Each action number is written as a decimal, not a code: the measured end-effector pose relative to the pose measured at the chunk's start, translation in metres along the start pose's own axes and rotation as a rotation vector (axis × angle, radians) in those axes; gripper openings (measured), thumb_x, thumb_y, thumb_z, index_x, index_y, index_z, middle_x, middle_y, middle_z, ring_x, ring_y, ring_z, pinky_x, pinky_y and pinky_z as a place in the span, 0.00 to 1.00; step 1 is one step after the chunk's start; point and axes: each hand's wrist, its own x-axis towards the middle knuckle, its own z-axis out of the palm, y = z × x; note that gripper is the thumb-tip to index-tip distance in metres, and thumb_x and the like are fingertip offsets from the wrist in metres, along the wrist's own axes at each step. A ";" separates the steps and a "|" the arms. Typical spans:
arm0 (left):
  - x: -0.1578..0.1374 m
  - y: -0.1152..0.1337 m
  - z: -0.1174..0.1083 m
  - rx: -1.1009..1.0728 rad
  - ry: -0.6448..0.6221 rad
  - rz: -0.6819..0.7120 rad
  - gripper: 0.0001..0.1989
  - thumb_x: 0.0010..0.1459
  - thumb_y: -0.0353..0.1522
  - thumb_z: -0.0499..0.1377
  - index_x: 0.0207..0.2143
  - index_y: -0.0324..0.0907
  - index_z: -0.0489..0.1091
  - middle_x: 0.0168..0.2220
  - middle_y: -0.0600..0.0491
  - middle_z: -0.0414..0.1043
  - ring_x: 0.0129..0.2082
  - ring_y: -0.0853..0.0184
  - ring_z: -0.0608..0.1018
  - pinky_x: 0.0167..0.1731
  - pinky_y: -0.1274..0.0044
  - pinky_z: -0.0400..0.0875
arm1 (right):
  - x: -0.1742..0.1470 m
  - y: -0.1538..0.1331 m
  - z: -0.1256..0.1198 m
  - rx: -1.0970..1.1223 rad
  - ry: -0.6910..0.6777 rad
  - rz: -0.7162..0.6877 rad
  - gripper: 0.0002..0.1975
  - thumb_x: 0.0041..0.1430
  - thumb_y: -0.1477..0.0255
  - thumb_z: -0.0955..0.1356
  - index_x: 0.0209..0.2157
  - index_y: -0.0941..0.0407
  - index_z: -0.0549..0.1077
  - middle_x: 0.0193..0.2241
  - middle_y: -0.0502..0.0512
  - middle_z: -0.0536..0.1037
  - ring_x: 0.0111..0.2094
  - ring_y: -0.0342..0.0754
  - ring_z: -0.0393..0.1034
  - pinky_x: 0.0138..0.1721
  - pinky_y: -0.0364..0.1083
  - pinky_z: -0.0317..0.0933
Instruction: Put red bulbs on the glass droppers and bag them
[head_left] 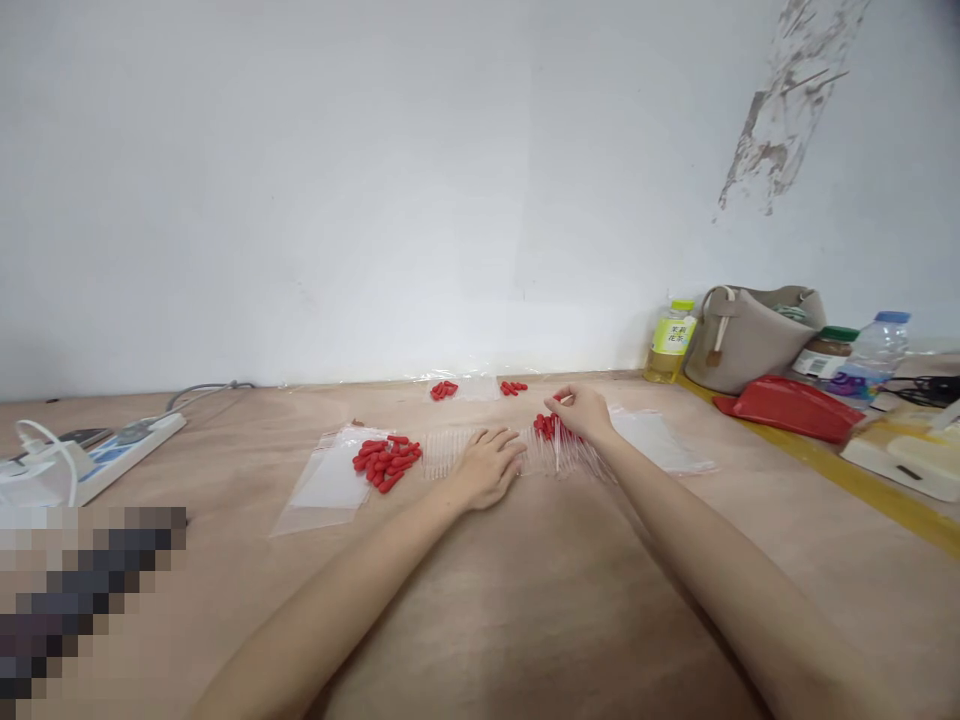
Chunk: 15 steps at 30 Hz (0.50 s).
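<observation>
My left hand (491, 465) lies palm down with its fingers stretched out, over a row of thin clear tubes (444, 455). On its left is a pile of red rubber bulbs (386, 462), partly on a clear plastic bag (322, 485). My right hand (581, 412) is closed in a pinch at a small red dropper bulb (553, 403), above a cluster of droppers (555, 430) with red bulbs and thin clear stems. Whether a stem is joined to the pinched bulb is too small to tell. Another clear bag (660, 442) lies right of that cluster.
Two small groups of red bulbs (444, 390) lie near the wall beside clear plastic (476, 388). At right stand a yellow-capped bottle (670, 345), a grey bag (750, 340), a red pouch (795, 408) and a blue-capped bottle (881, 350). A power strip (135, 450) is at left.
</observation>
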 end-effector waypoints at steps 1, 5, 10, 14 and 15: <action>0.011 -0.001 0.006 0.009 -0.027 0.010 0.15 0.61 0.34 0.43 0.47 0.44 0.62 0.52 0.50 0.60 0.54 0.62 0.59 0.52 0.67 0.51 | 0.001 -0.001 0.004 -0.056 0.001 -0.003 0.12 0.45 0.61 0.65 0.28 0.55 0.71 0.25 0.51 0.75 0.29 0.46 0.68 0.31 0.43 0.55; 0.040 -0.007 0.027 0.009 -0.071 0.030 0.16 0.61 0.35 0.42 0.46 0.43 0.63 0.52 0.50 0.60 0.54 0.62 0.58 0.52 0.68 0.50 | 0.006 -0.005 0.020 -0.221 0.012 -0.012 0.12 0.47 0.61 0.64 0.29 0.54 0.72 0.28 0.52 0.75 0.33 0.48 0.67 0.37 0.46 0.53; 0.044 -0.015 0.035 -0.006 -0.099 0.033 0.15 0.61 0.36 0.43 0.45 0.42 0.61 0.51 0.50 0.61 0.54 0.63 0.59 0.52 0.69 0.51 | 0.005 -0.004 0.033 -0.368 0.050 -0.092 0.13 0.50 0.61 0.62 0.30 0.55 0.71 0.29 0.55 0.74 0.37 0.50 0.64 0.40 0.50 0.48; 0.032 -0.023 0.030 -0.013 -0.116 0.015 0.13 0.61 0.35 0.42 0.44 0.43 0.60 0.49 0.50 0.63 0.54 0.63 0.60 0.52 0.67 0.51 | -0.005 0.000 0.038 -0.439 0.097 -0.207 0.14 0.50 0.60 0.62 0.28 0.55 0.72 0.36 0.58 0.70 0.42 0.52 0.58 0.40 0.51 0.46; 0.028 -0.026 0.029 -0.015 -0.120 0.009 0.13 0.61 0.35 0.42 0.44 0.42 0.60 0.49 0.50 0.63 0.53 0.64 0.61 0.52 0.66 0.51 | -0.008 0.000 0.039 -0.447 0.097 -0.220 0.15 0.51 0.60 0.62 0.29 0.55 0.73 0.37 0.58 0.70 0.42 0.53 0.57 0.40 0.51 0.45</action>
